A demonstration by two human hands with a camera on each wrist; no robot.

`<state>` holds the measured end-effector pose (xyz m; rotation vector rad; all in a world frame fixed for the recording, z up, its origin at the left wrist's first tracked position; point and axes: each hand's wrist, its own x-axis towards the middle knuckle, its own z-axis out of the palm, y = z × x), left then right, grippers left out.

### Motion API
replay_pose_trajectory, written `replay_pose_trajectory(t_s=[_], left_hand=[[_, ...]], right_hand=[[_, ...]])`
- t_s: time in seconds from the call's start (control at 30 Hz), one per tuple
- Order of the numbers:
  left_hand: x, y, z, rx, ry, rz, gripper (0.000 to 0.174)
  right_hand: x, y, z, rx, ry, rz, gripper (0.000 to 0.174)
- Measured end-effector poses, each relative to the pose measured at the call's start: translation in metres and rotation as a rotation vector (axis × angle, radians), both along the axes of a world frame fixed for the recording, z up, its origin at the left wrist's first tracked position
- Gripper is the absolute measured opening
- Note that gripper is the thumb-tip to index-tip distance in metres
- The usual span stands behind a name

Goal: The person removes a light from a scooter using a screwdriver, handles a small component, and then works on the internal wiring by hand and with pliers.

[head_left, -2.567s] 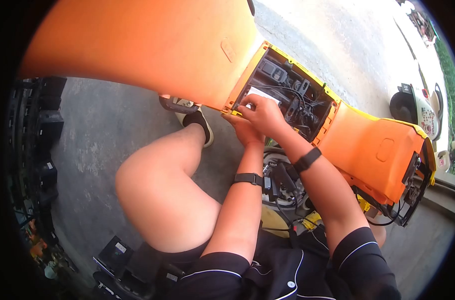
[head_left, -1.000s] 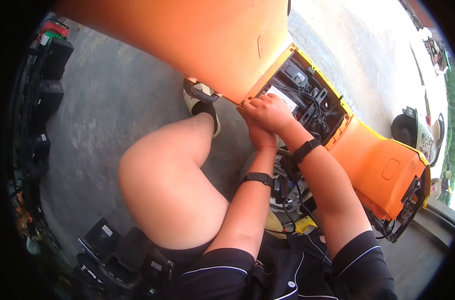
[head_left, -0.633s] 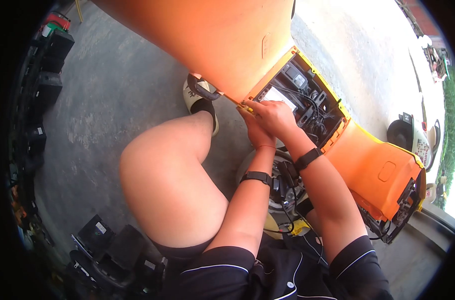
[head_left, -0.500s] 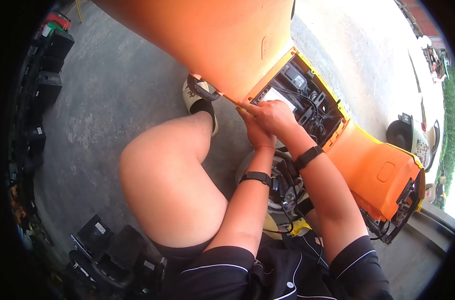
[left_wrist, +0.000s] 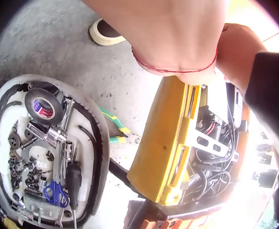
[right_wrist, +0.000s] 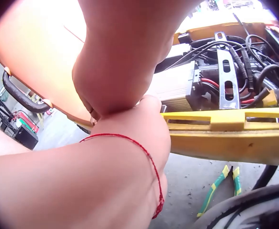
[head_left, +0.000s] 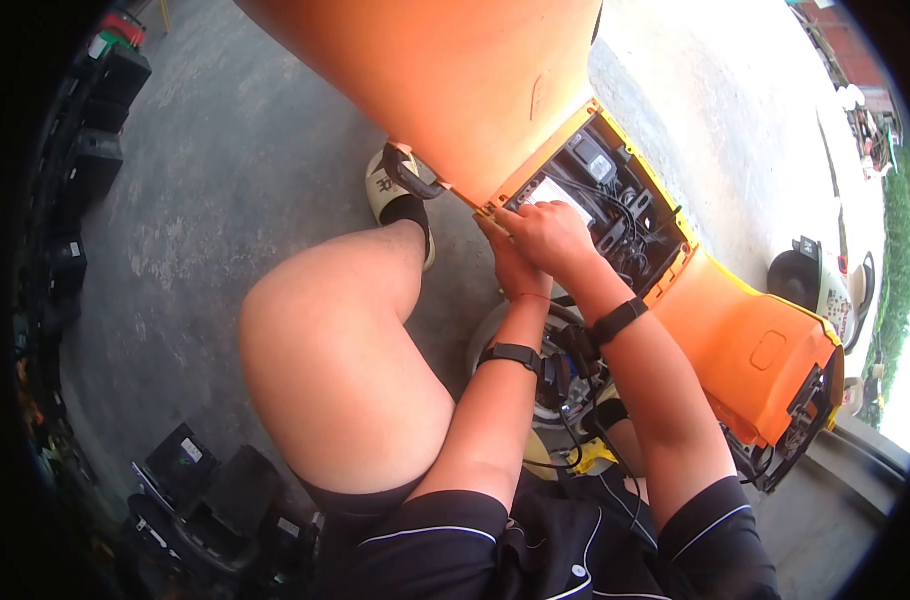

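Both hands meet at the near left corner of an open compartment in an orange vehicle body (head_left: 475,90). My right hand (head_left: 555,237) lies over the left, its index finger stretched to the corner. Below it, my left hand (head_left: 517,270), a red string round its wrist, is at the side edge by the yellow panel (right_wrist: 235,145). In the wrist views the hands cover their own fingertips, so I cannot tell what they hold. A silver finned box (right_wrist: 175,88) sits inside the compartment close to the hands, beside a slotted metal bracket (right_wrist: 227,78) and black cables.
On the floor, a pale tray (left_wrist: 101,148) carries black tape (left_wrist: 34,102), blue scissors (left_wrist: 56,194), a screwdriver (left_wrist: 74,179) and small hardware. Green-and-yellow pliers (right_wrist: 213,191) lie beside it. Black boxes (head_left: 95,165) line the left side; a white scooter (head_left: 830,290) stands at right.
The right hand's fingers, curled over the corner one second ago, have shifted, and the index finger now stretches out there. The left hand stays at the edge. The head view has swung slightly.
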<state>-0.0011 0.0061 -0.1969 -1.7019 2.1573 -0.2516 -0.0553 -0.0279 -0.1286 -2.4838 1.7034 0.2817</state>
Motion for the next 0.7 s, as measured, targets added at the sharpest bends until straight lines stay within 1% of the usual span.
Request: replay_pose_trajectory(t_s=[0.13,0.2,0.23,0.3,0.33,0.37,0.4,0.43,0.47,0.5,0.53,0.6,0.63,0.67,0.7], left_hand=[[0.001,0.000,0.006,0.013,0.050,0.018,0.044],[-0.001,-0.001,0.002,0.017,0.063,0.025,0.044],[-0.001,-0.002,-0.002,0.005,0.040,0.042,0.044],[-0.004,0.001,-0.005,-0.006,0.019,0.059,0.045],[0.000,-0.002,0.021,0.076,0.042,0.030,0.045],[0.002,-0.002,0.033,0.158,0.064,0.001,0.045],[0.002,-0.003,0.027,0.158,0.066,0.001,0.045],[-0.001,-0.002,0.013,0.093,0.070,0.019,0.046],[-0.001,-0.003,0.009,0.029,0.074,0.038,0.046],[-0.002,-0.002,0.005,0.028,0.076,0.039,0.046],[0.000,-0.003,0.009,0.010,0.067,0.036,0.046],[0.001,-0.004,0.017,-0.005,0.057,0.037,0.046],[0.005,-0.009,0.039,0.101,0.088,0.029,0.047],[0.007,-0.012,0.049,0.205,0.118,0.021,0.048],[0.008,-0.013,0.050,0.206,0.118,0.024,0.048]], right_hand=[[0.007,0.000,0.002,0.033,0.016,-0.018,0.039],[0.011,0.003,0.010,-0.037,-0.080,-0.108,0.033],[0.008,0.004,0.005,-0.035,-0.079,-0.107,0.033],[-0.001,0.006,-0.004,-0.100,-0.133,-0.006,0.036],[0.000,0.006,-0.002,-0.099,-0.131,-0.005,0.036],[0.001,0.005,0.002,-0.041,-0.074,-0.022,0.038],[0.002,0.004,0.006,0.018,-0.016,-0.039,0.040],[0.001,0.003,0.005,0.016,-0.013,-0.038,0.040],[0.000,0.002,0.004,-0.005,0.000,-0.009,0.043],[-0.001,0.002,0.002,-0.026,0.012,0.020,0.045],[0.003,0.000,0.008,-0.025,0.013,0.022,0.045],[0.013,-0.002,0.019,0.048,0.158,-0.007,0.048],[0.013,-0.002,0.016,0.050,0.158,-0.003,0.048],[0.013,-0.001,0.011,-0.002,0.183,0.032,0.048],[0.012,0.000,0.006,-0.054,0.208,0.067,0.049]])
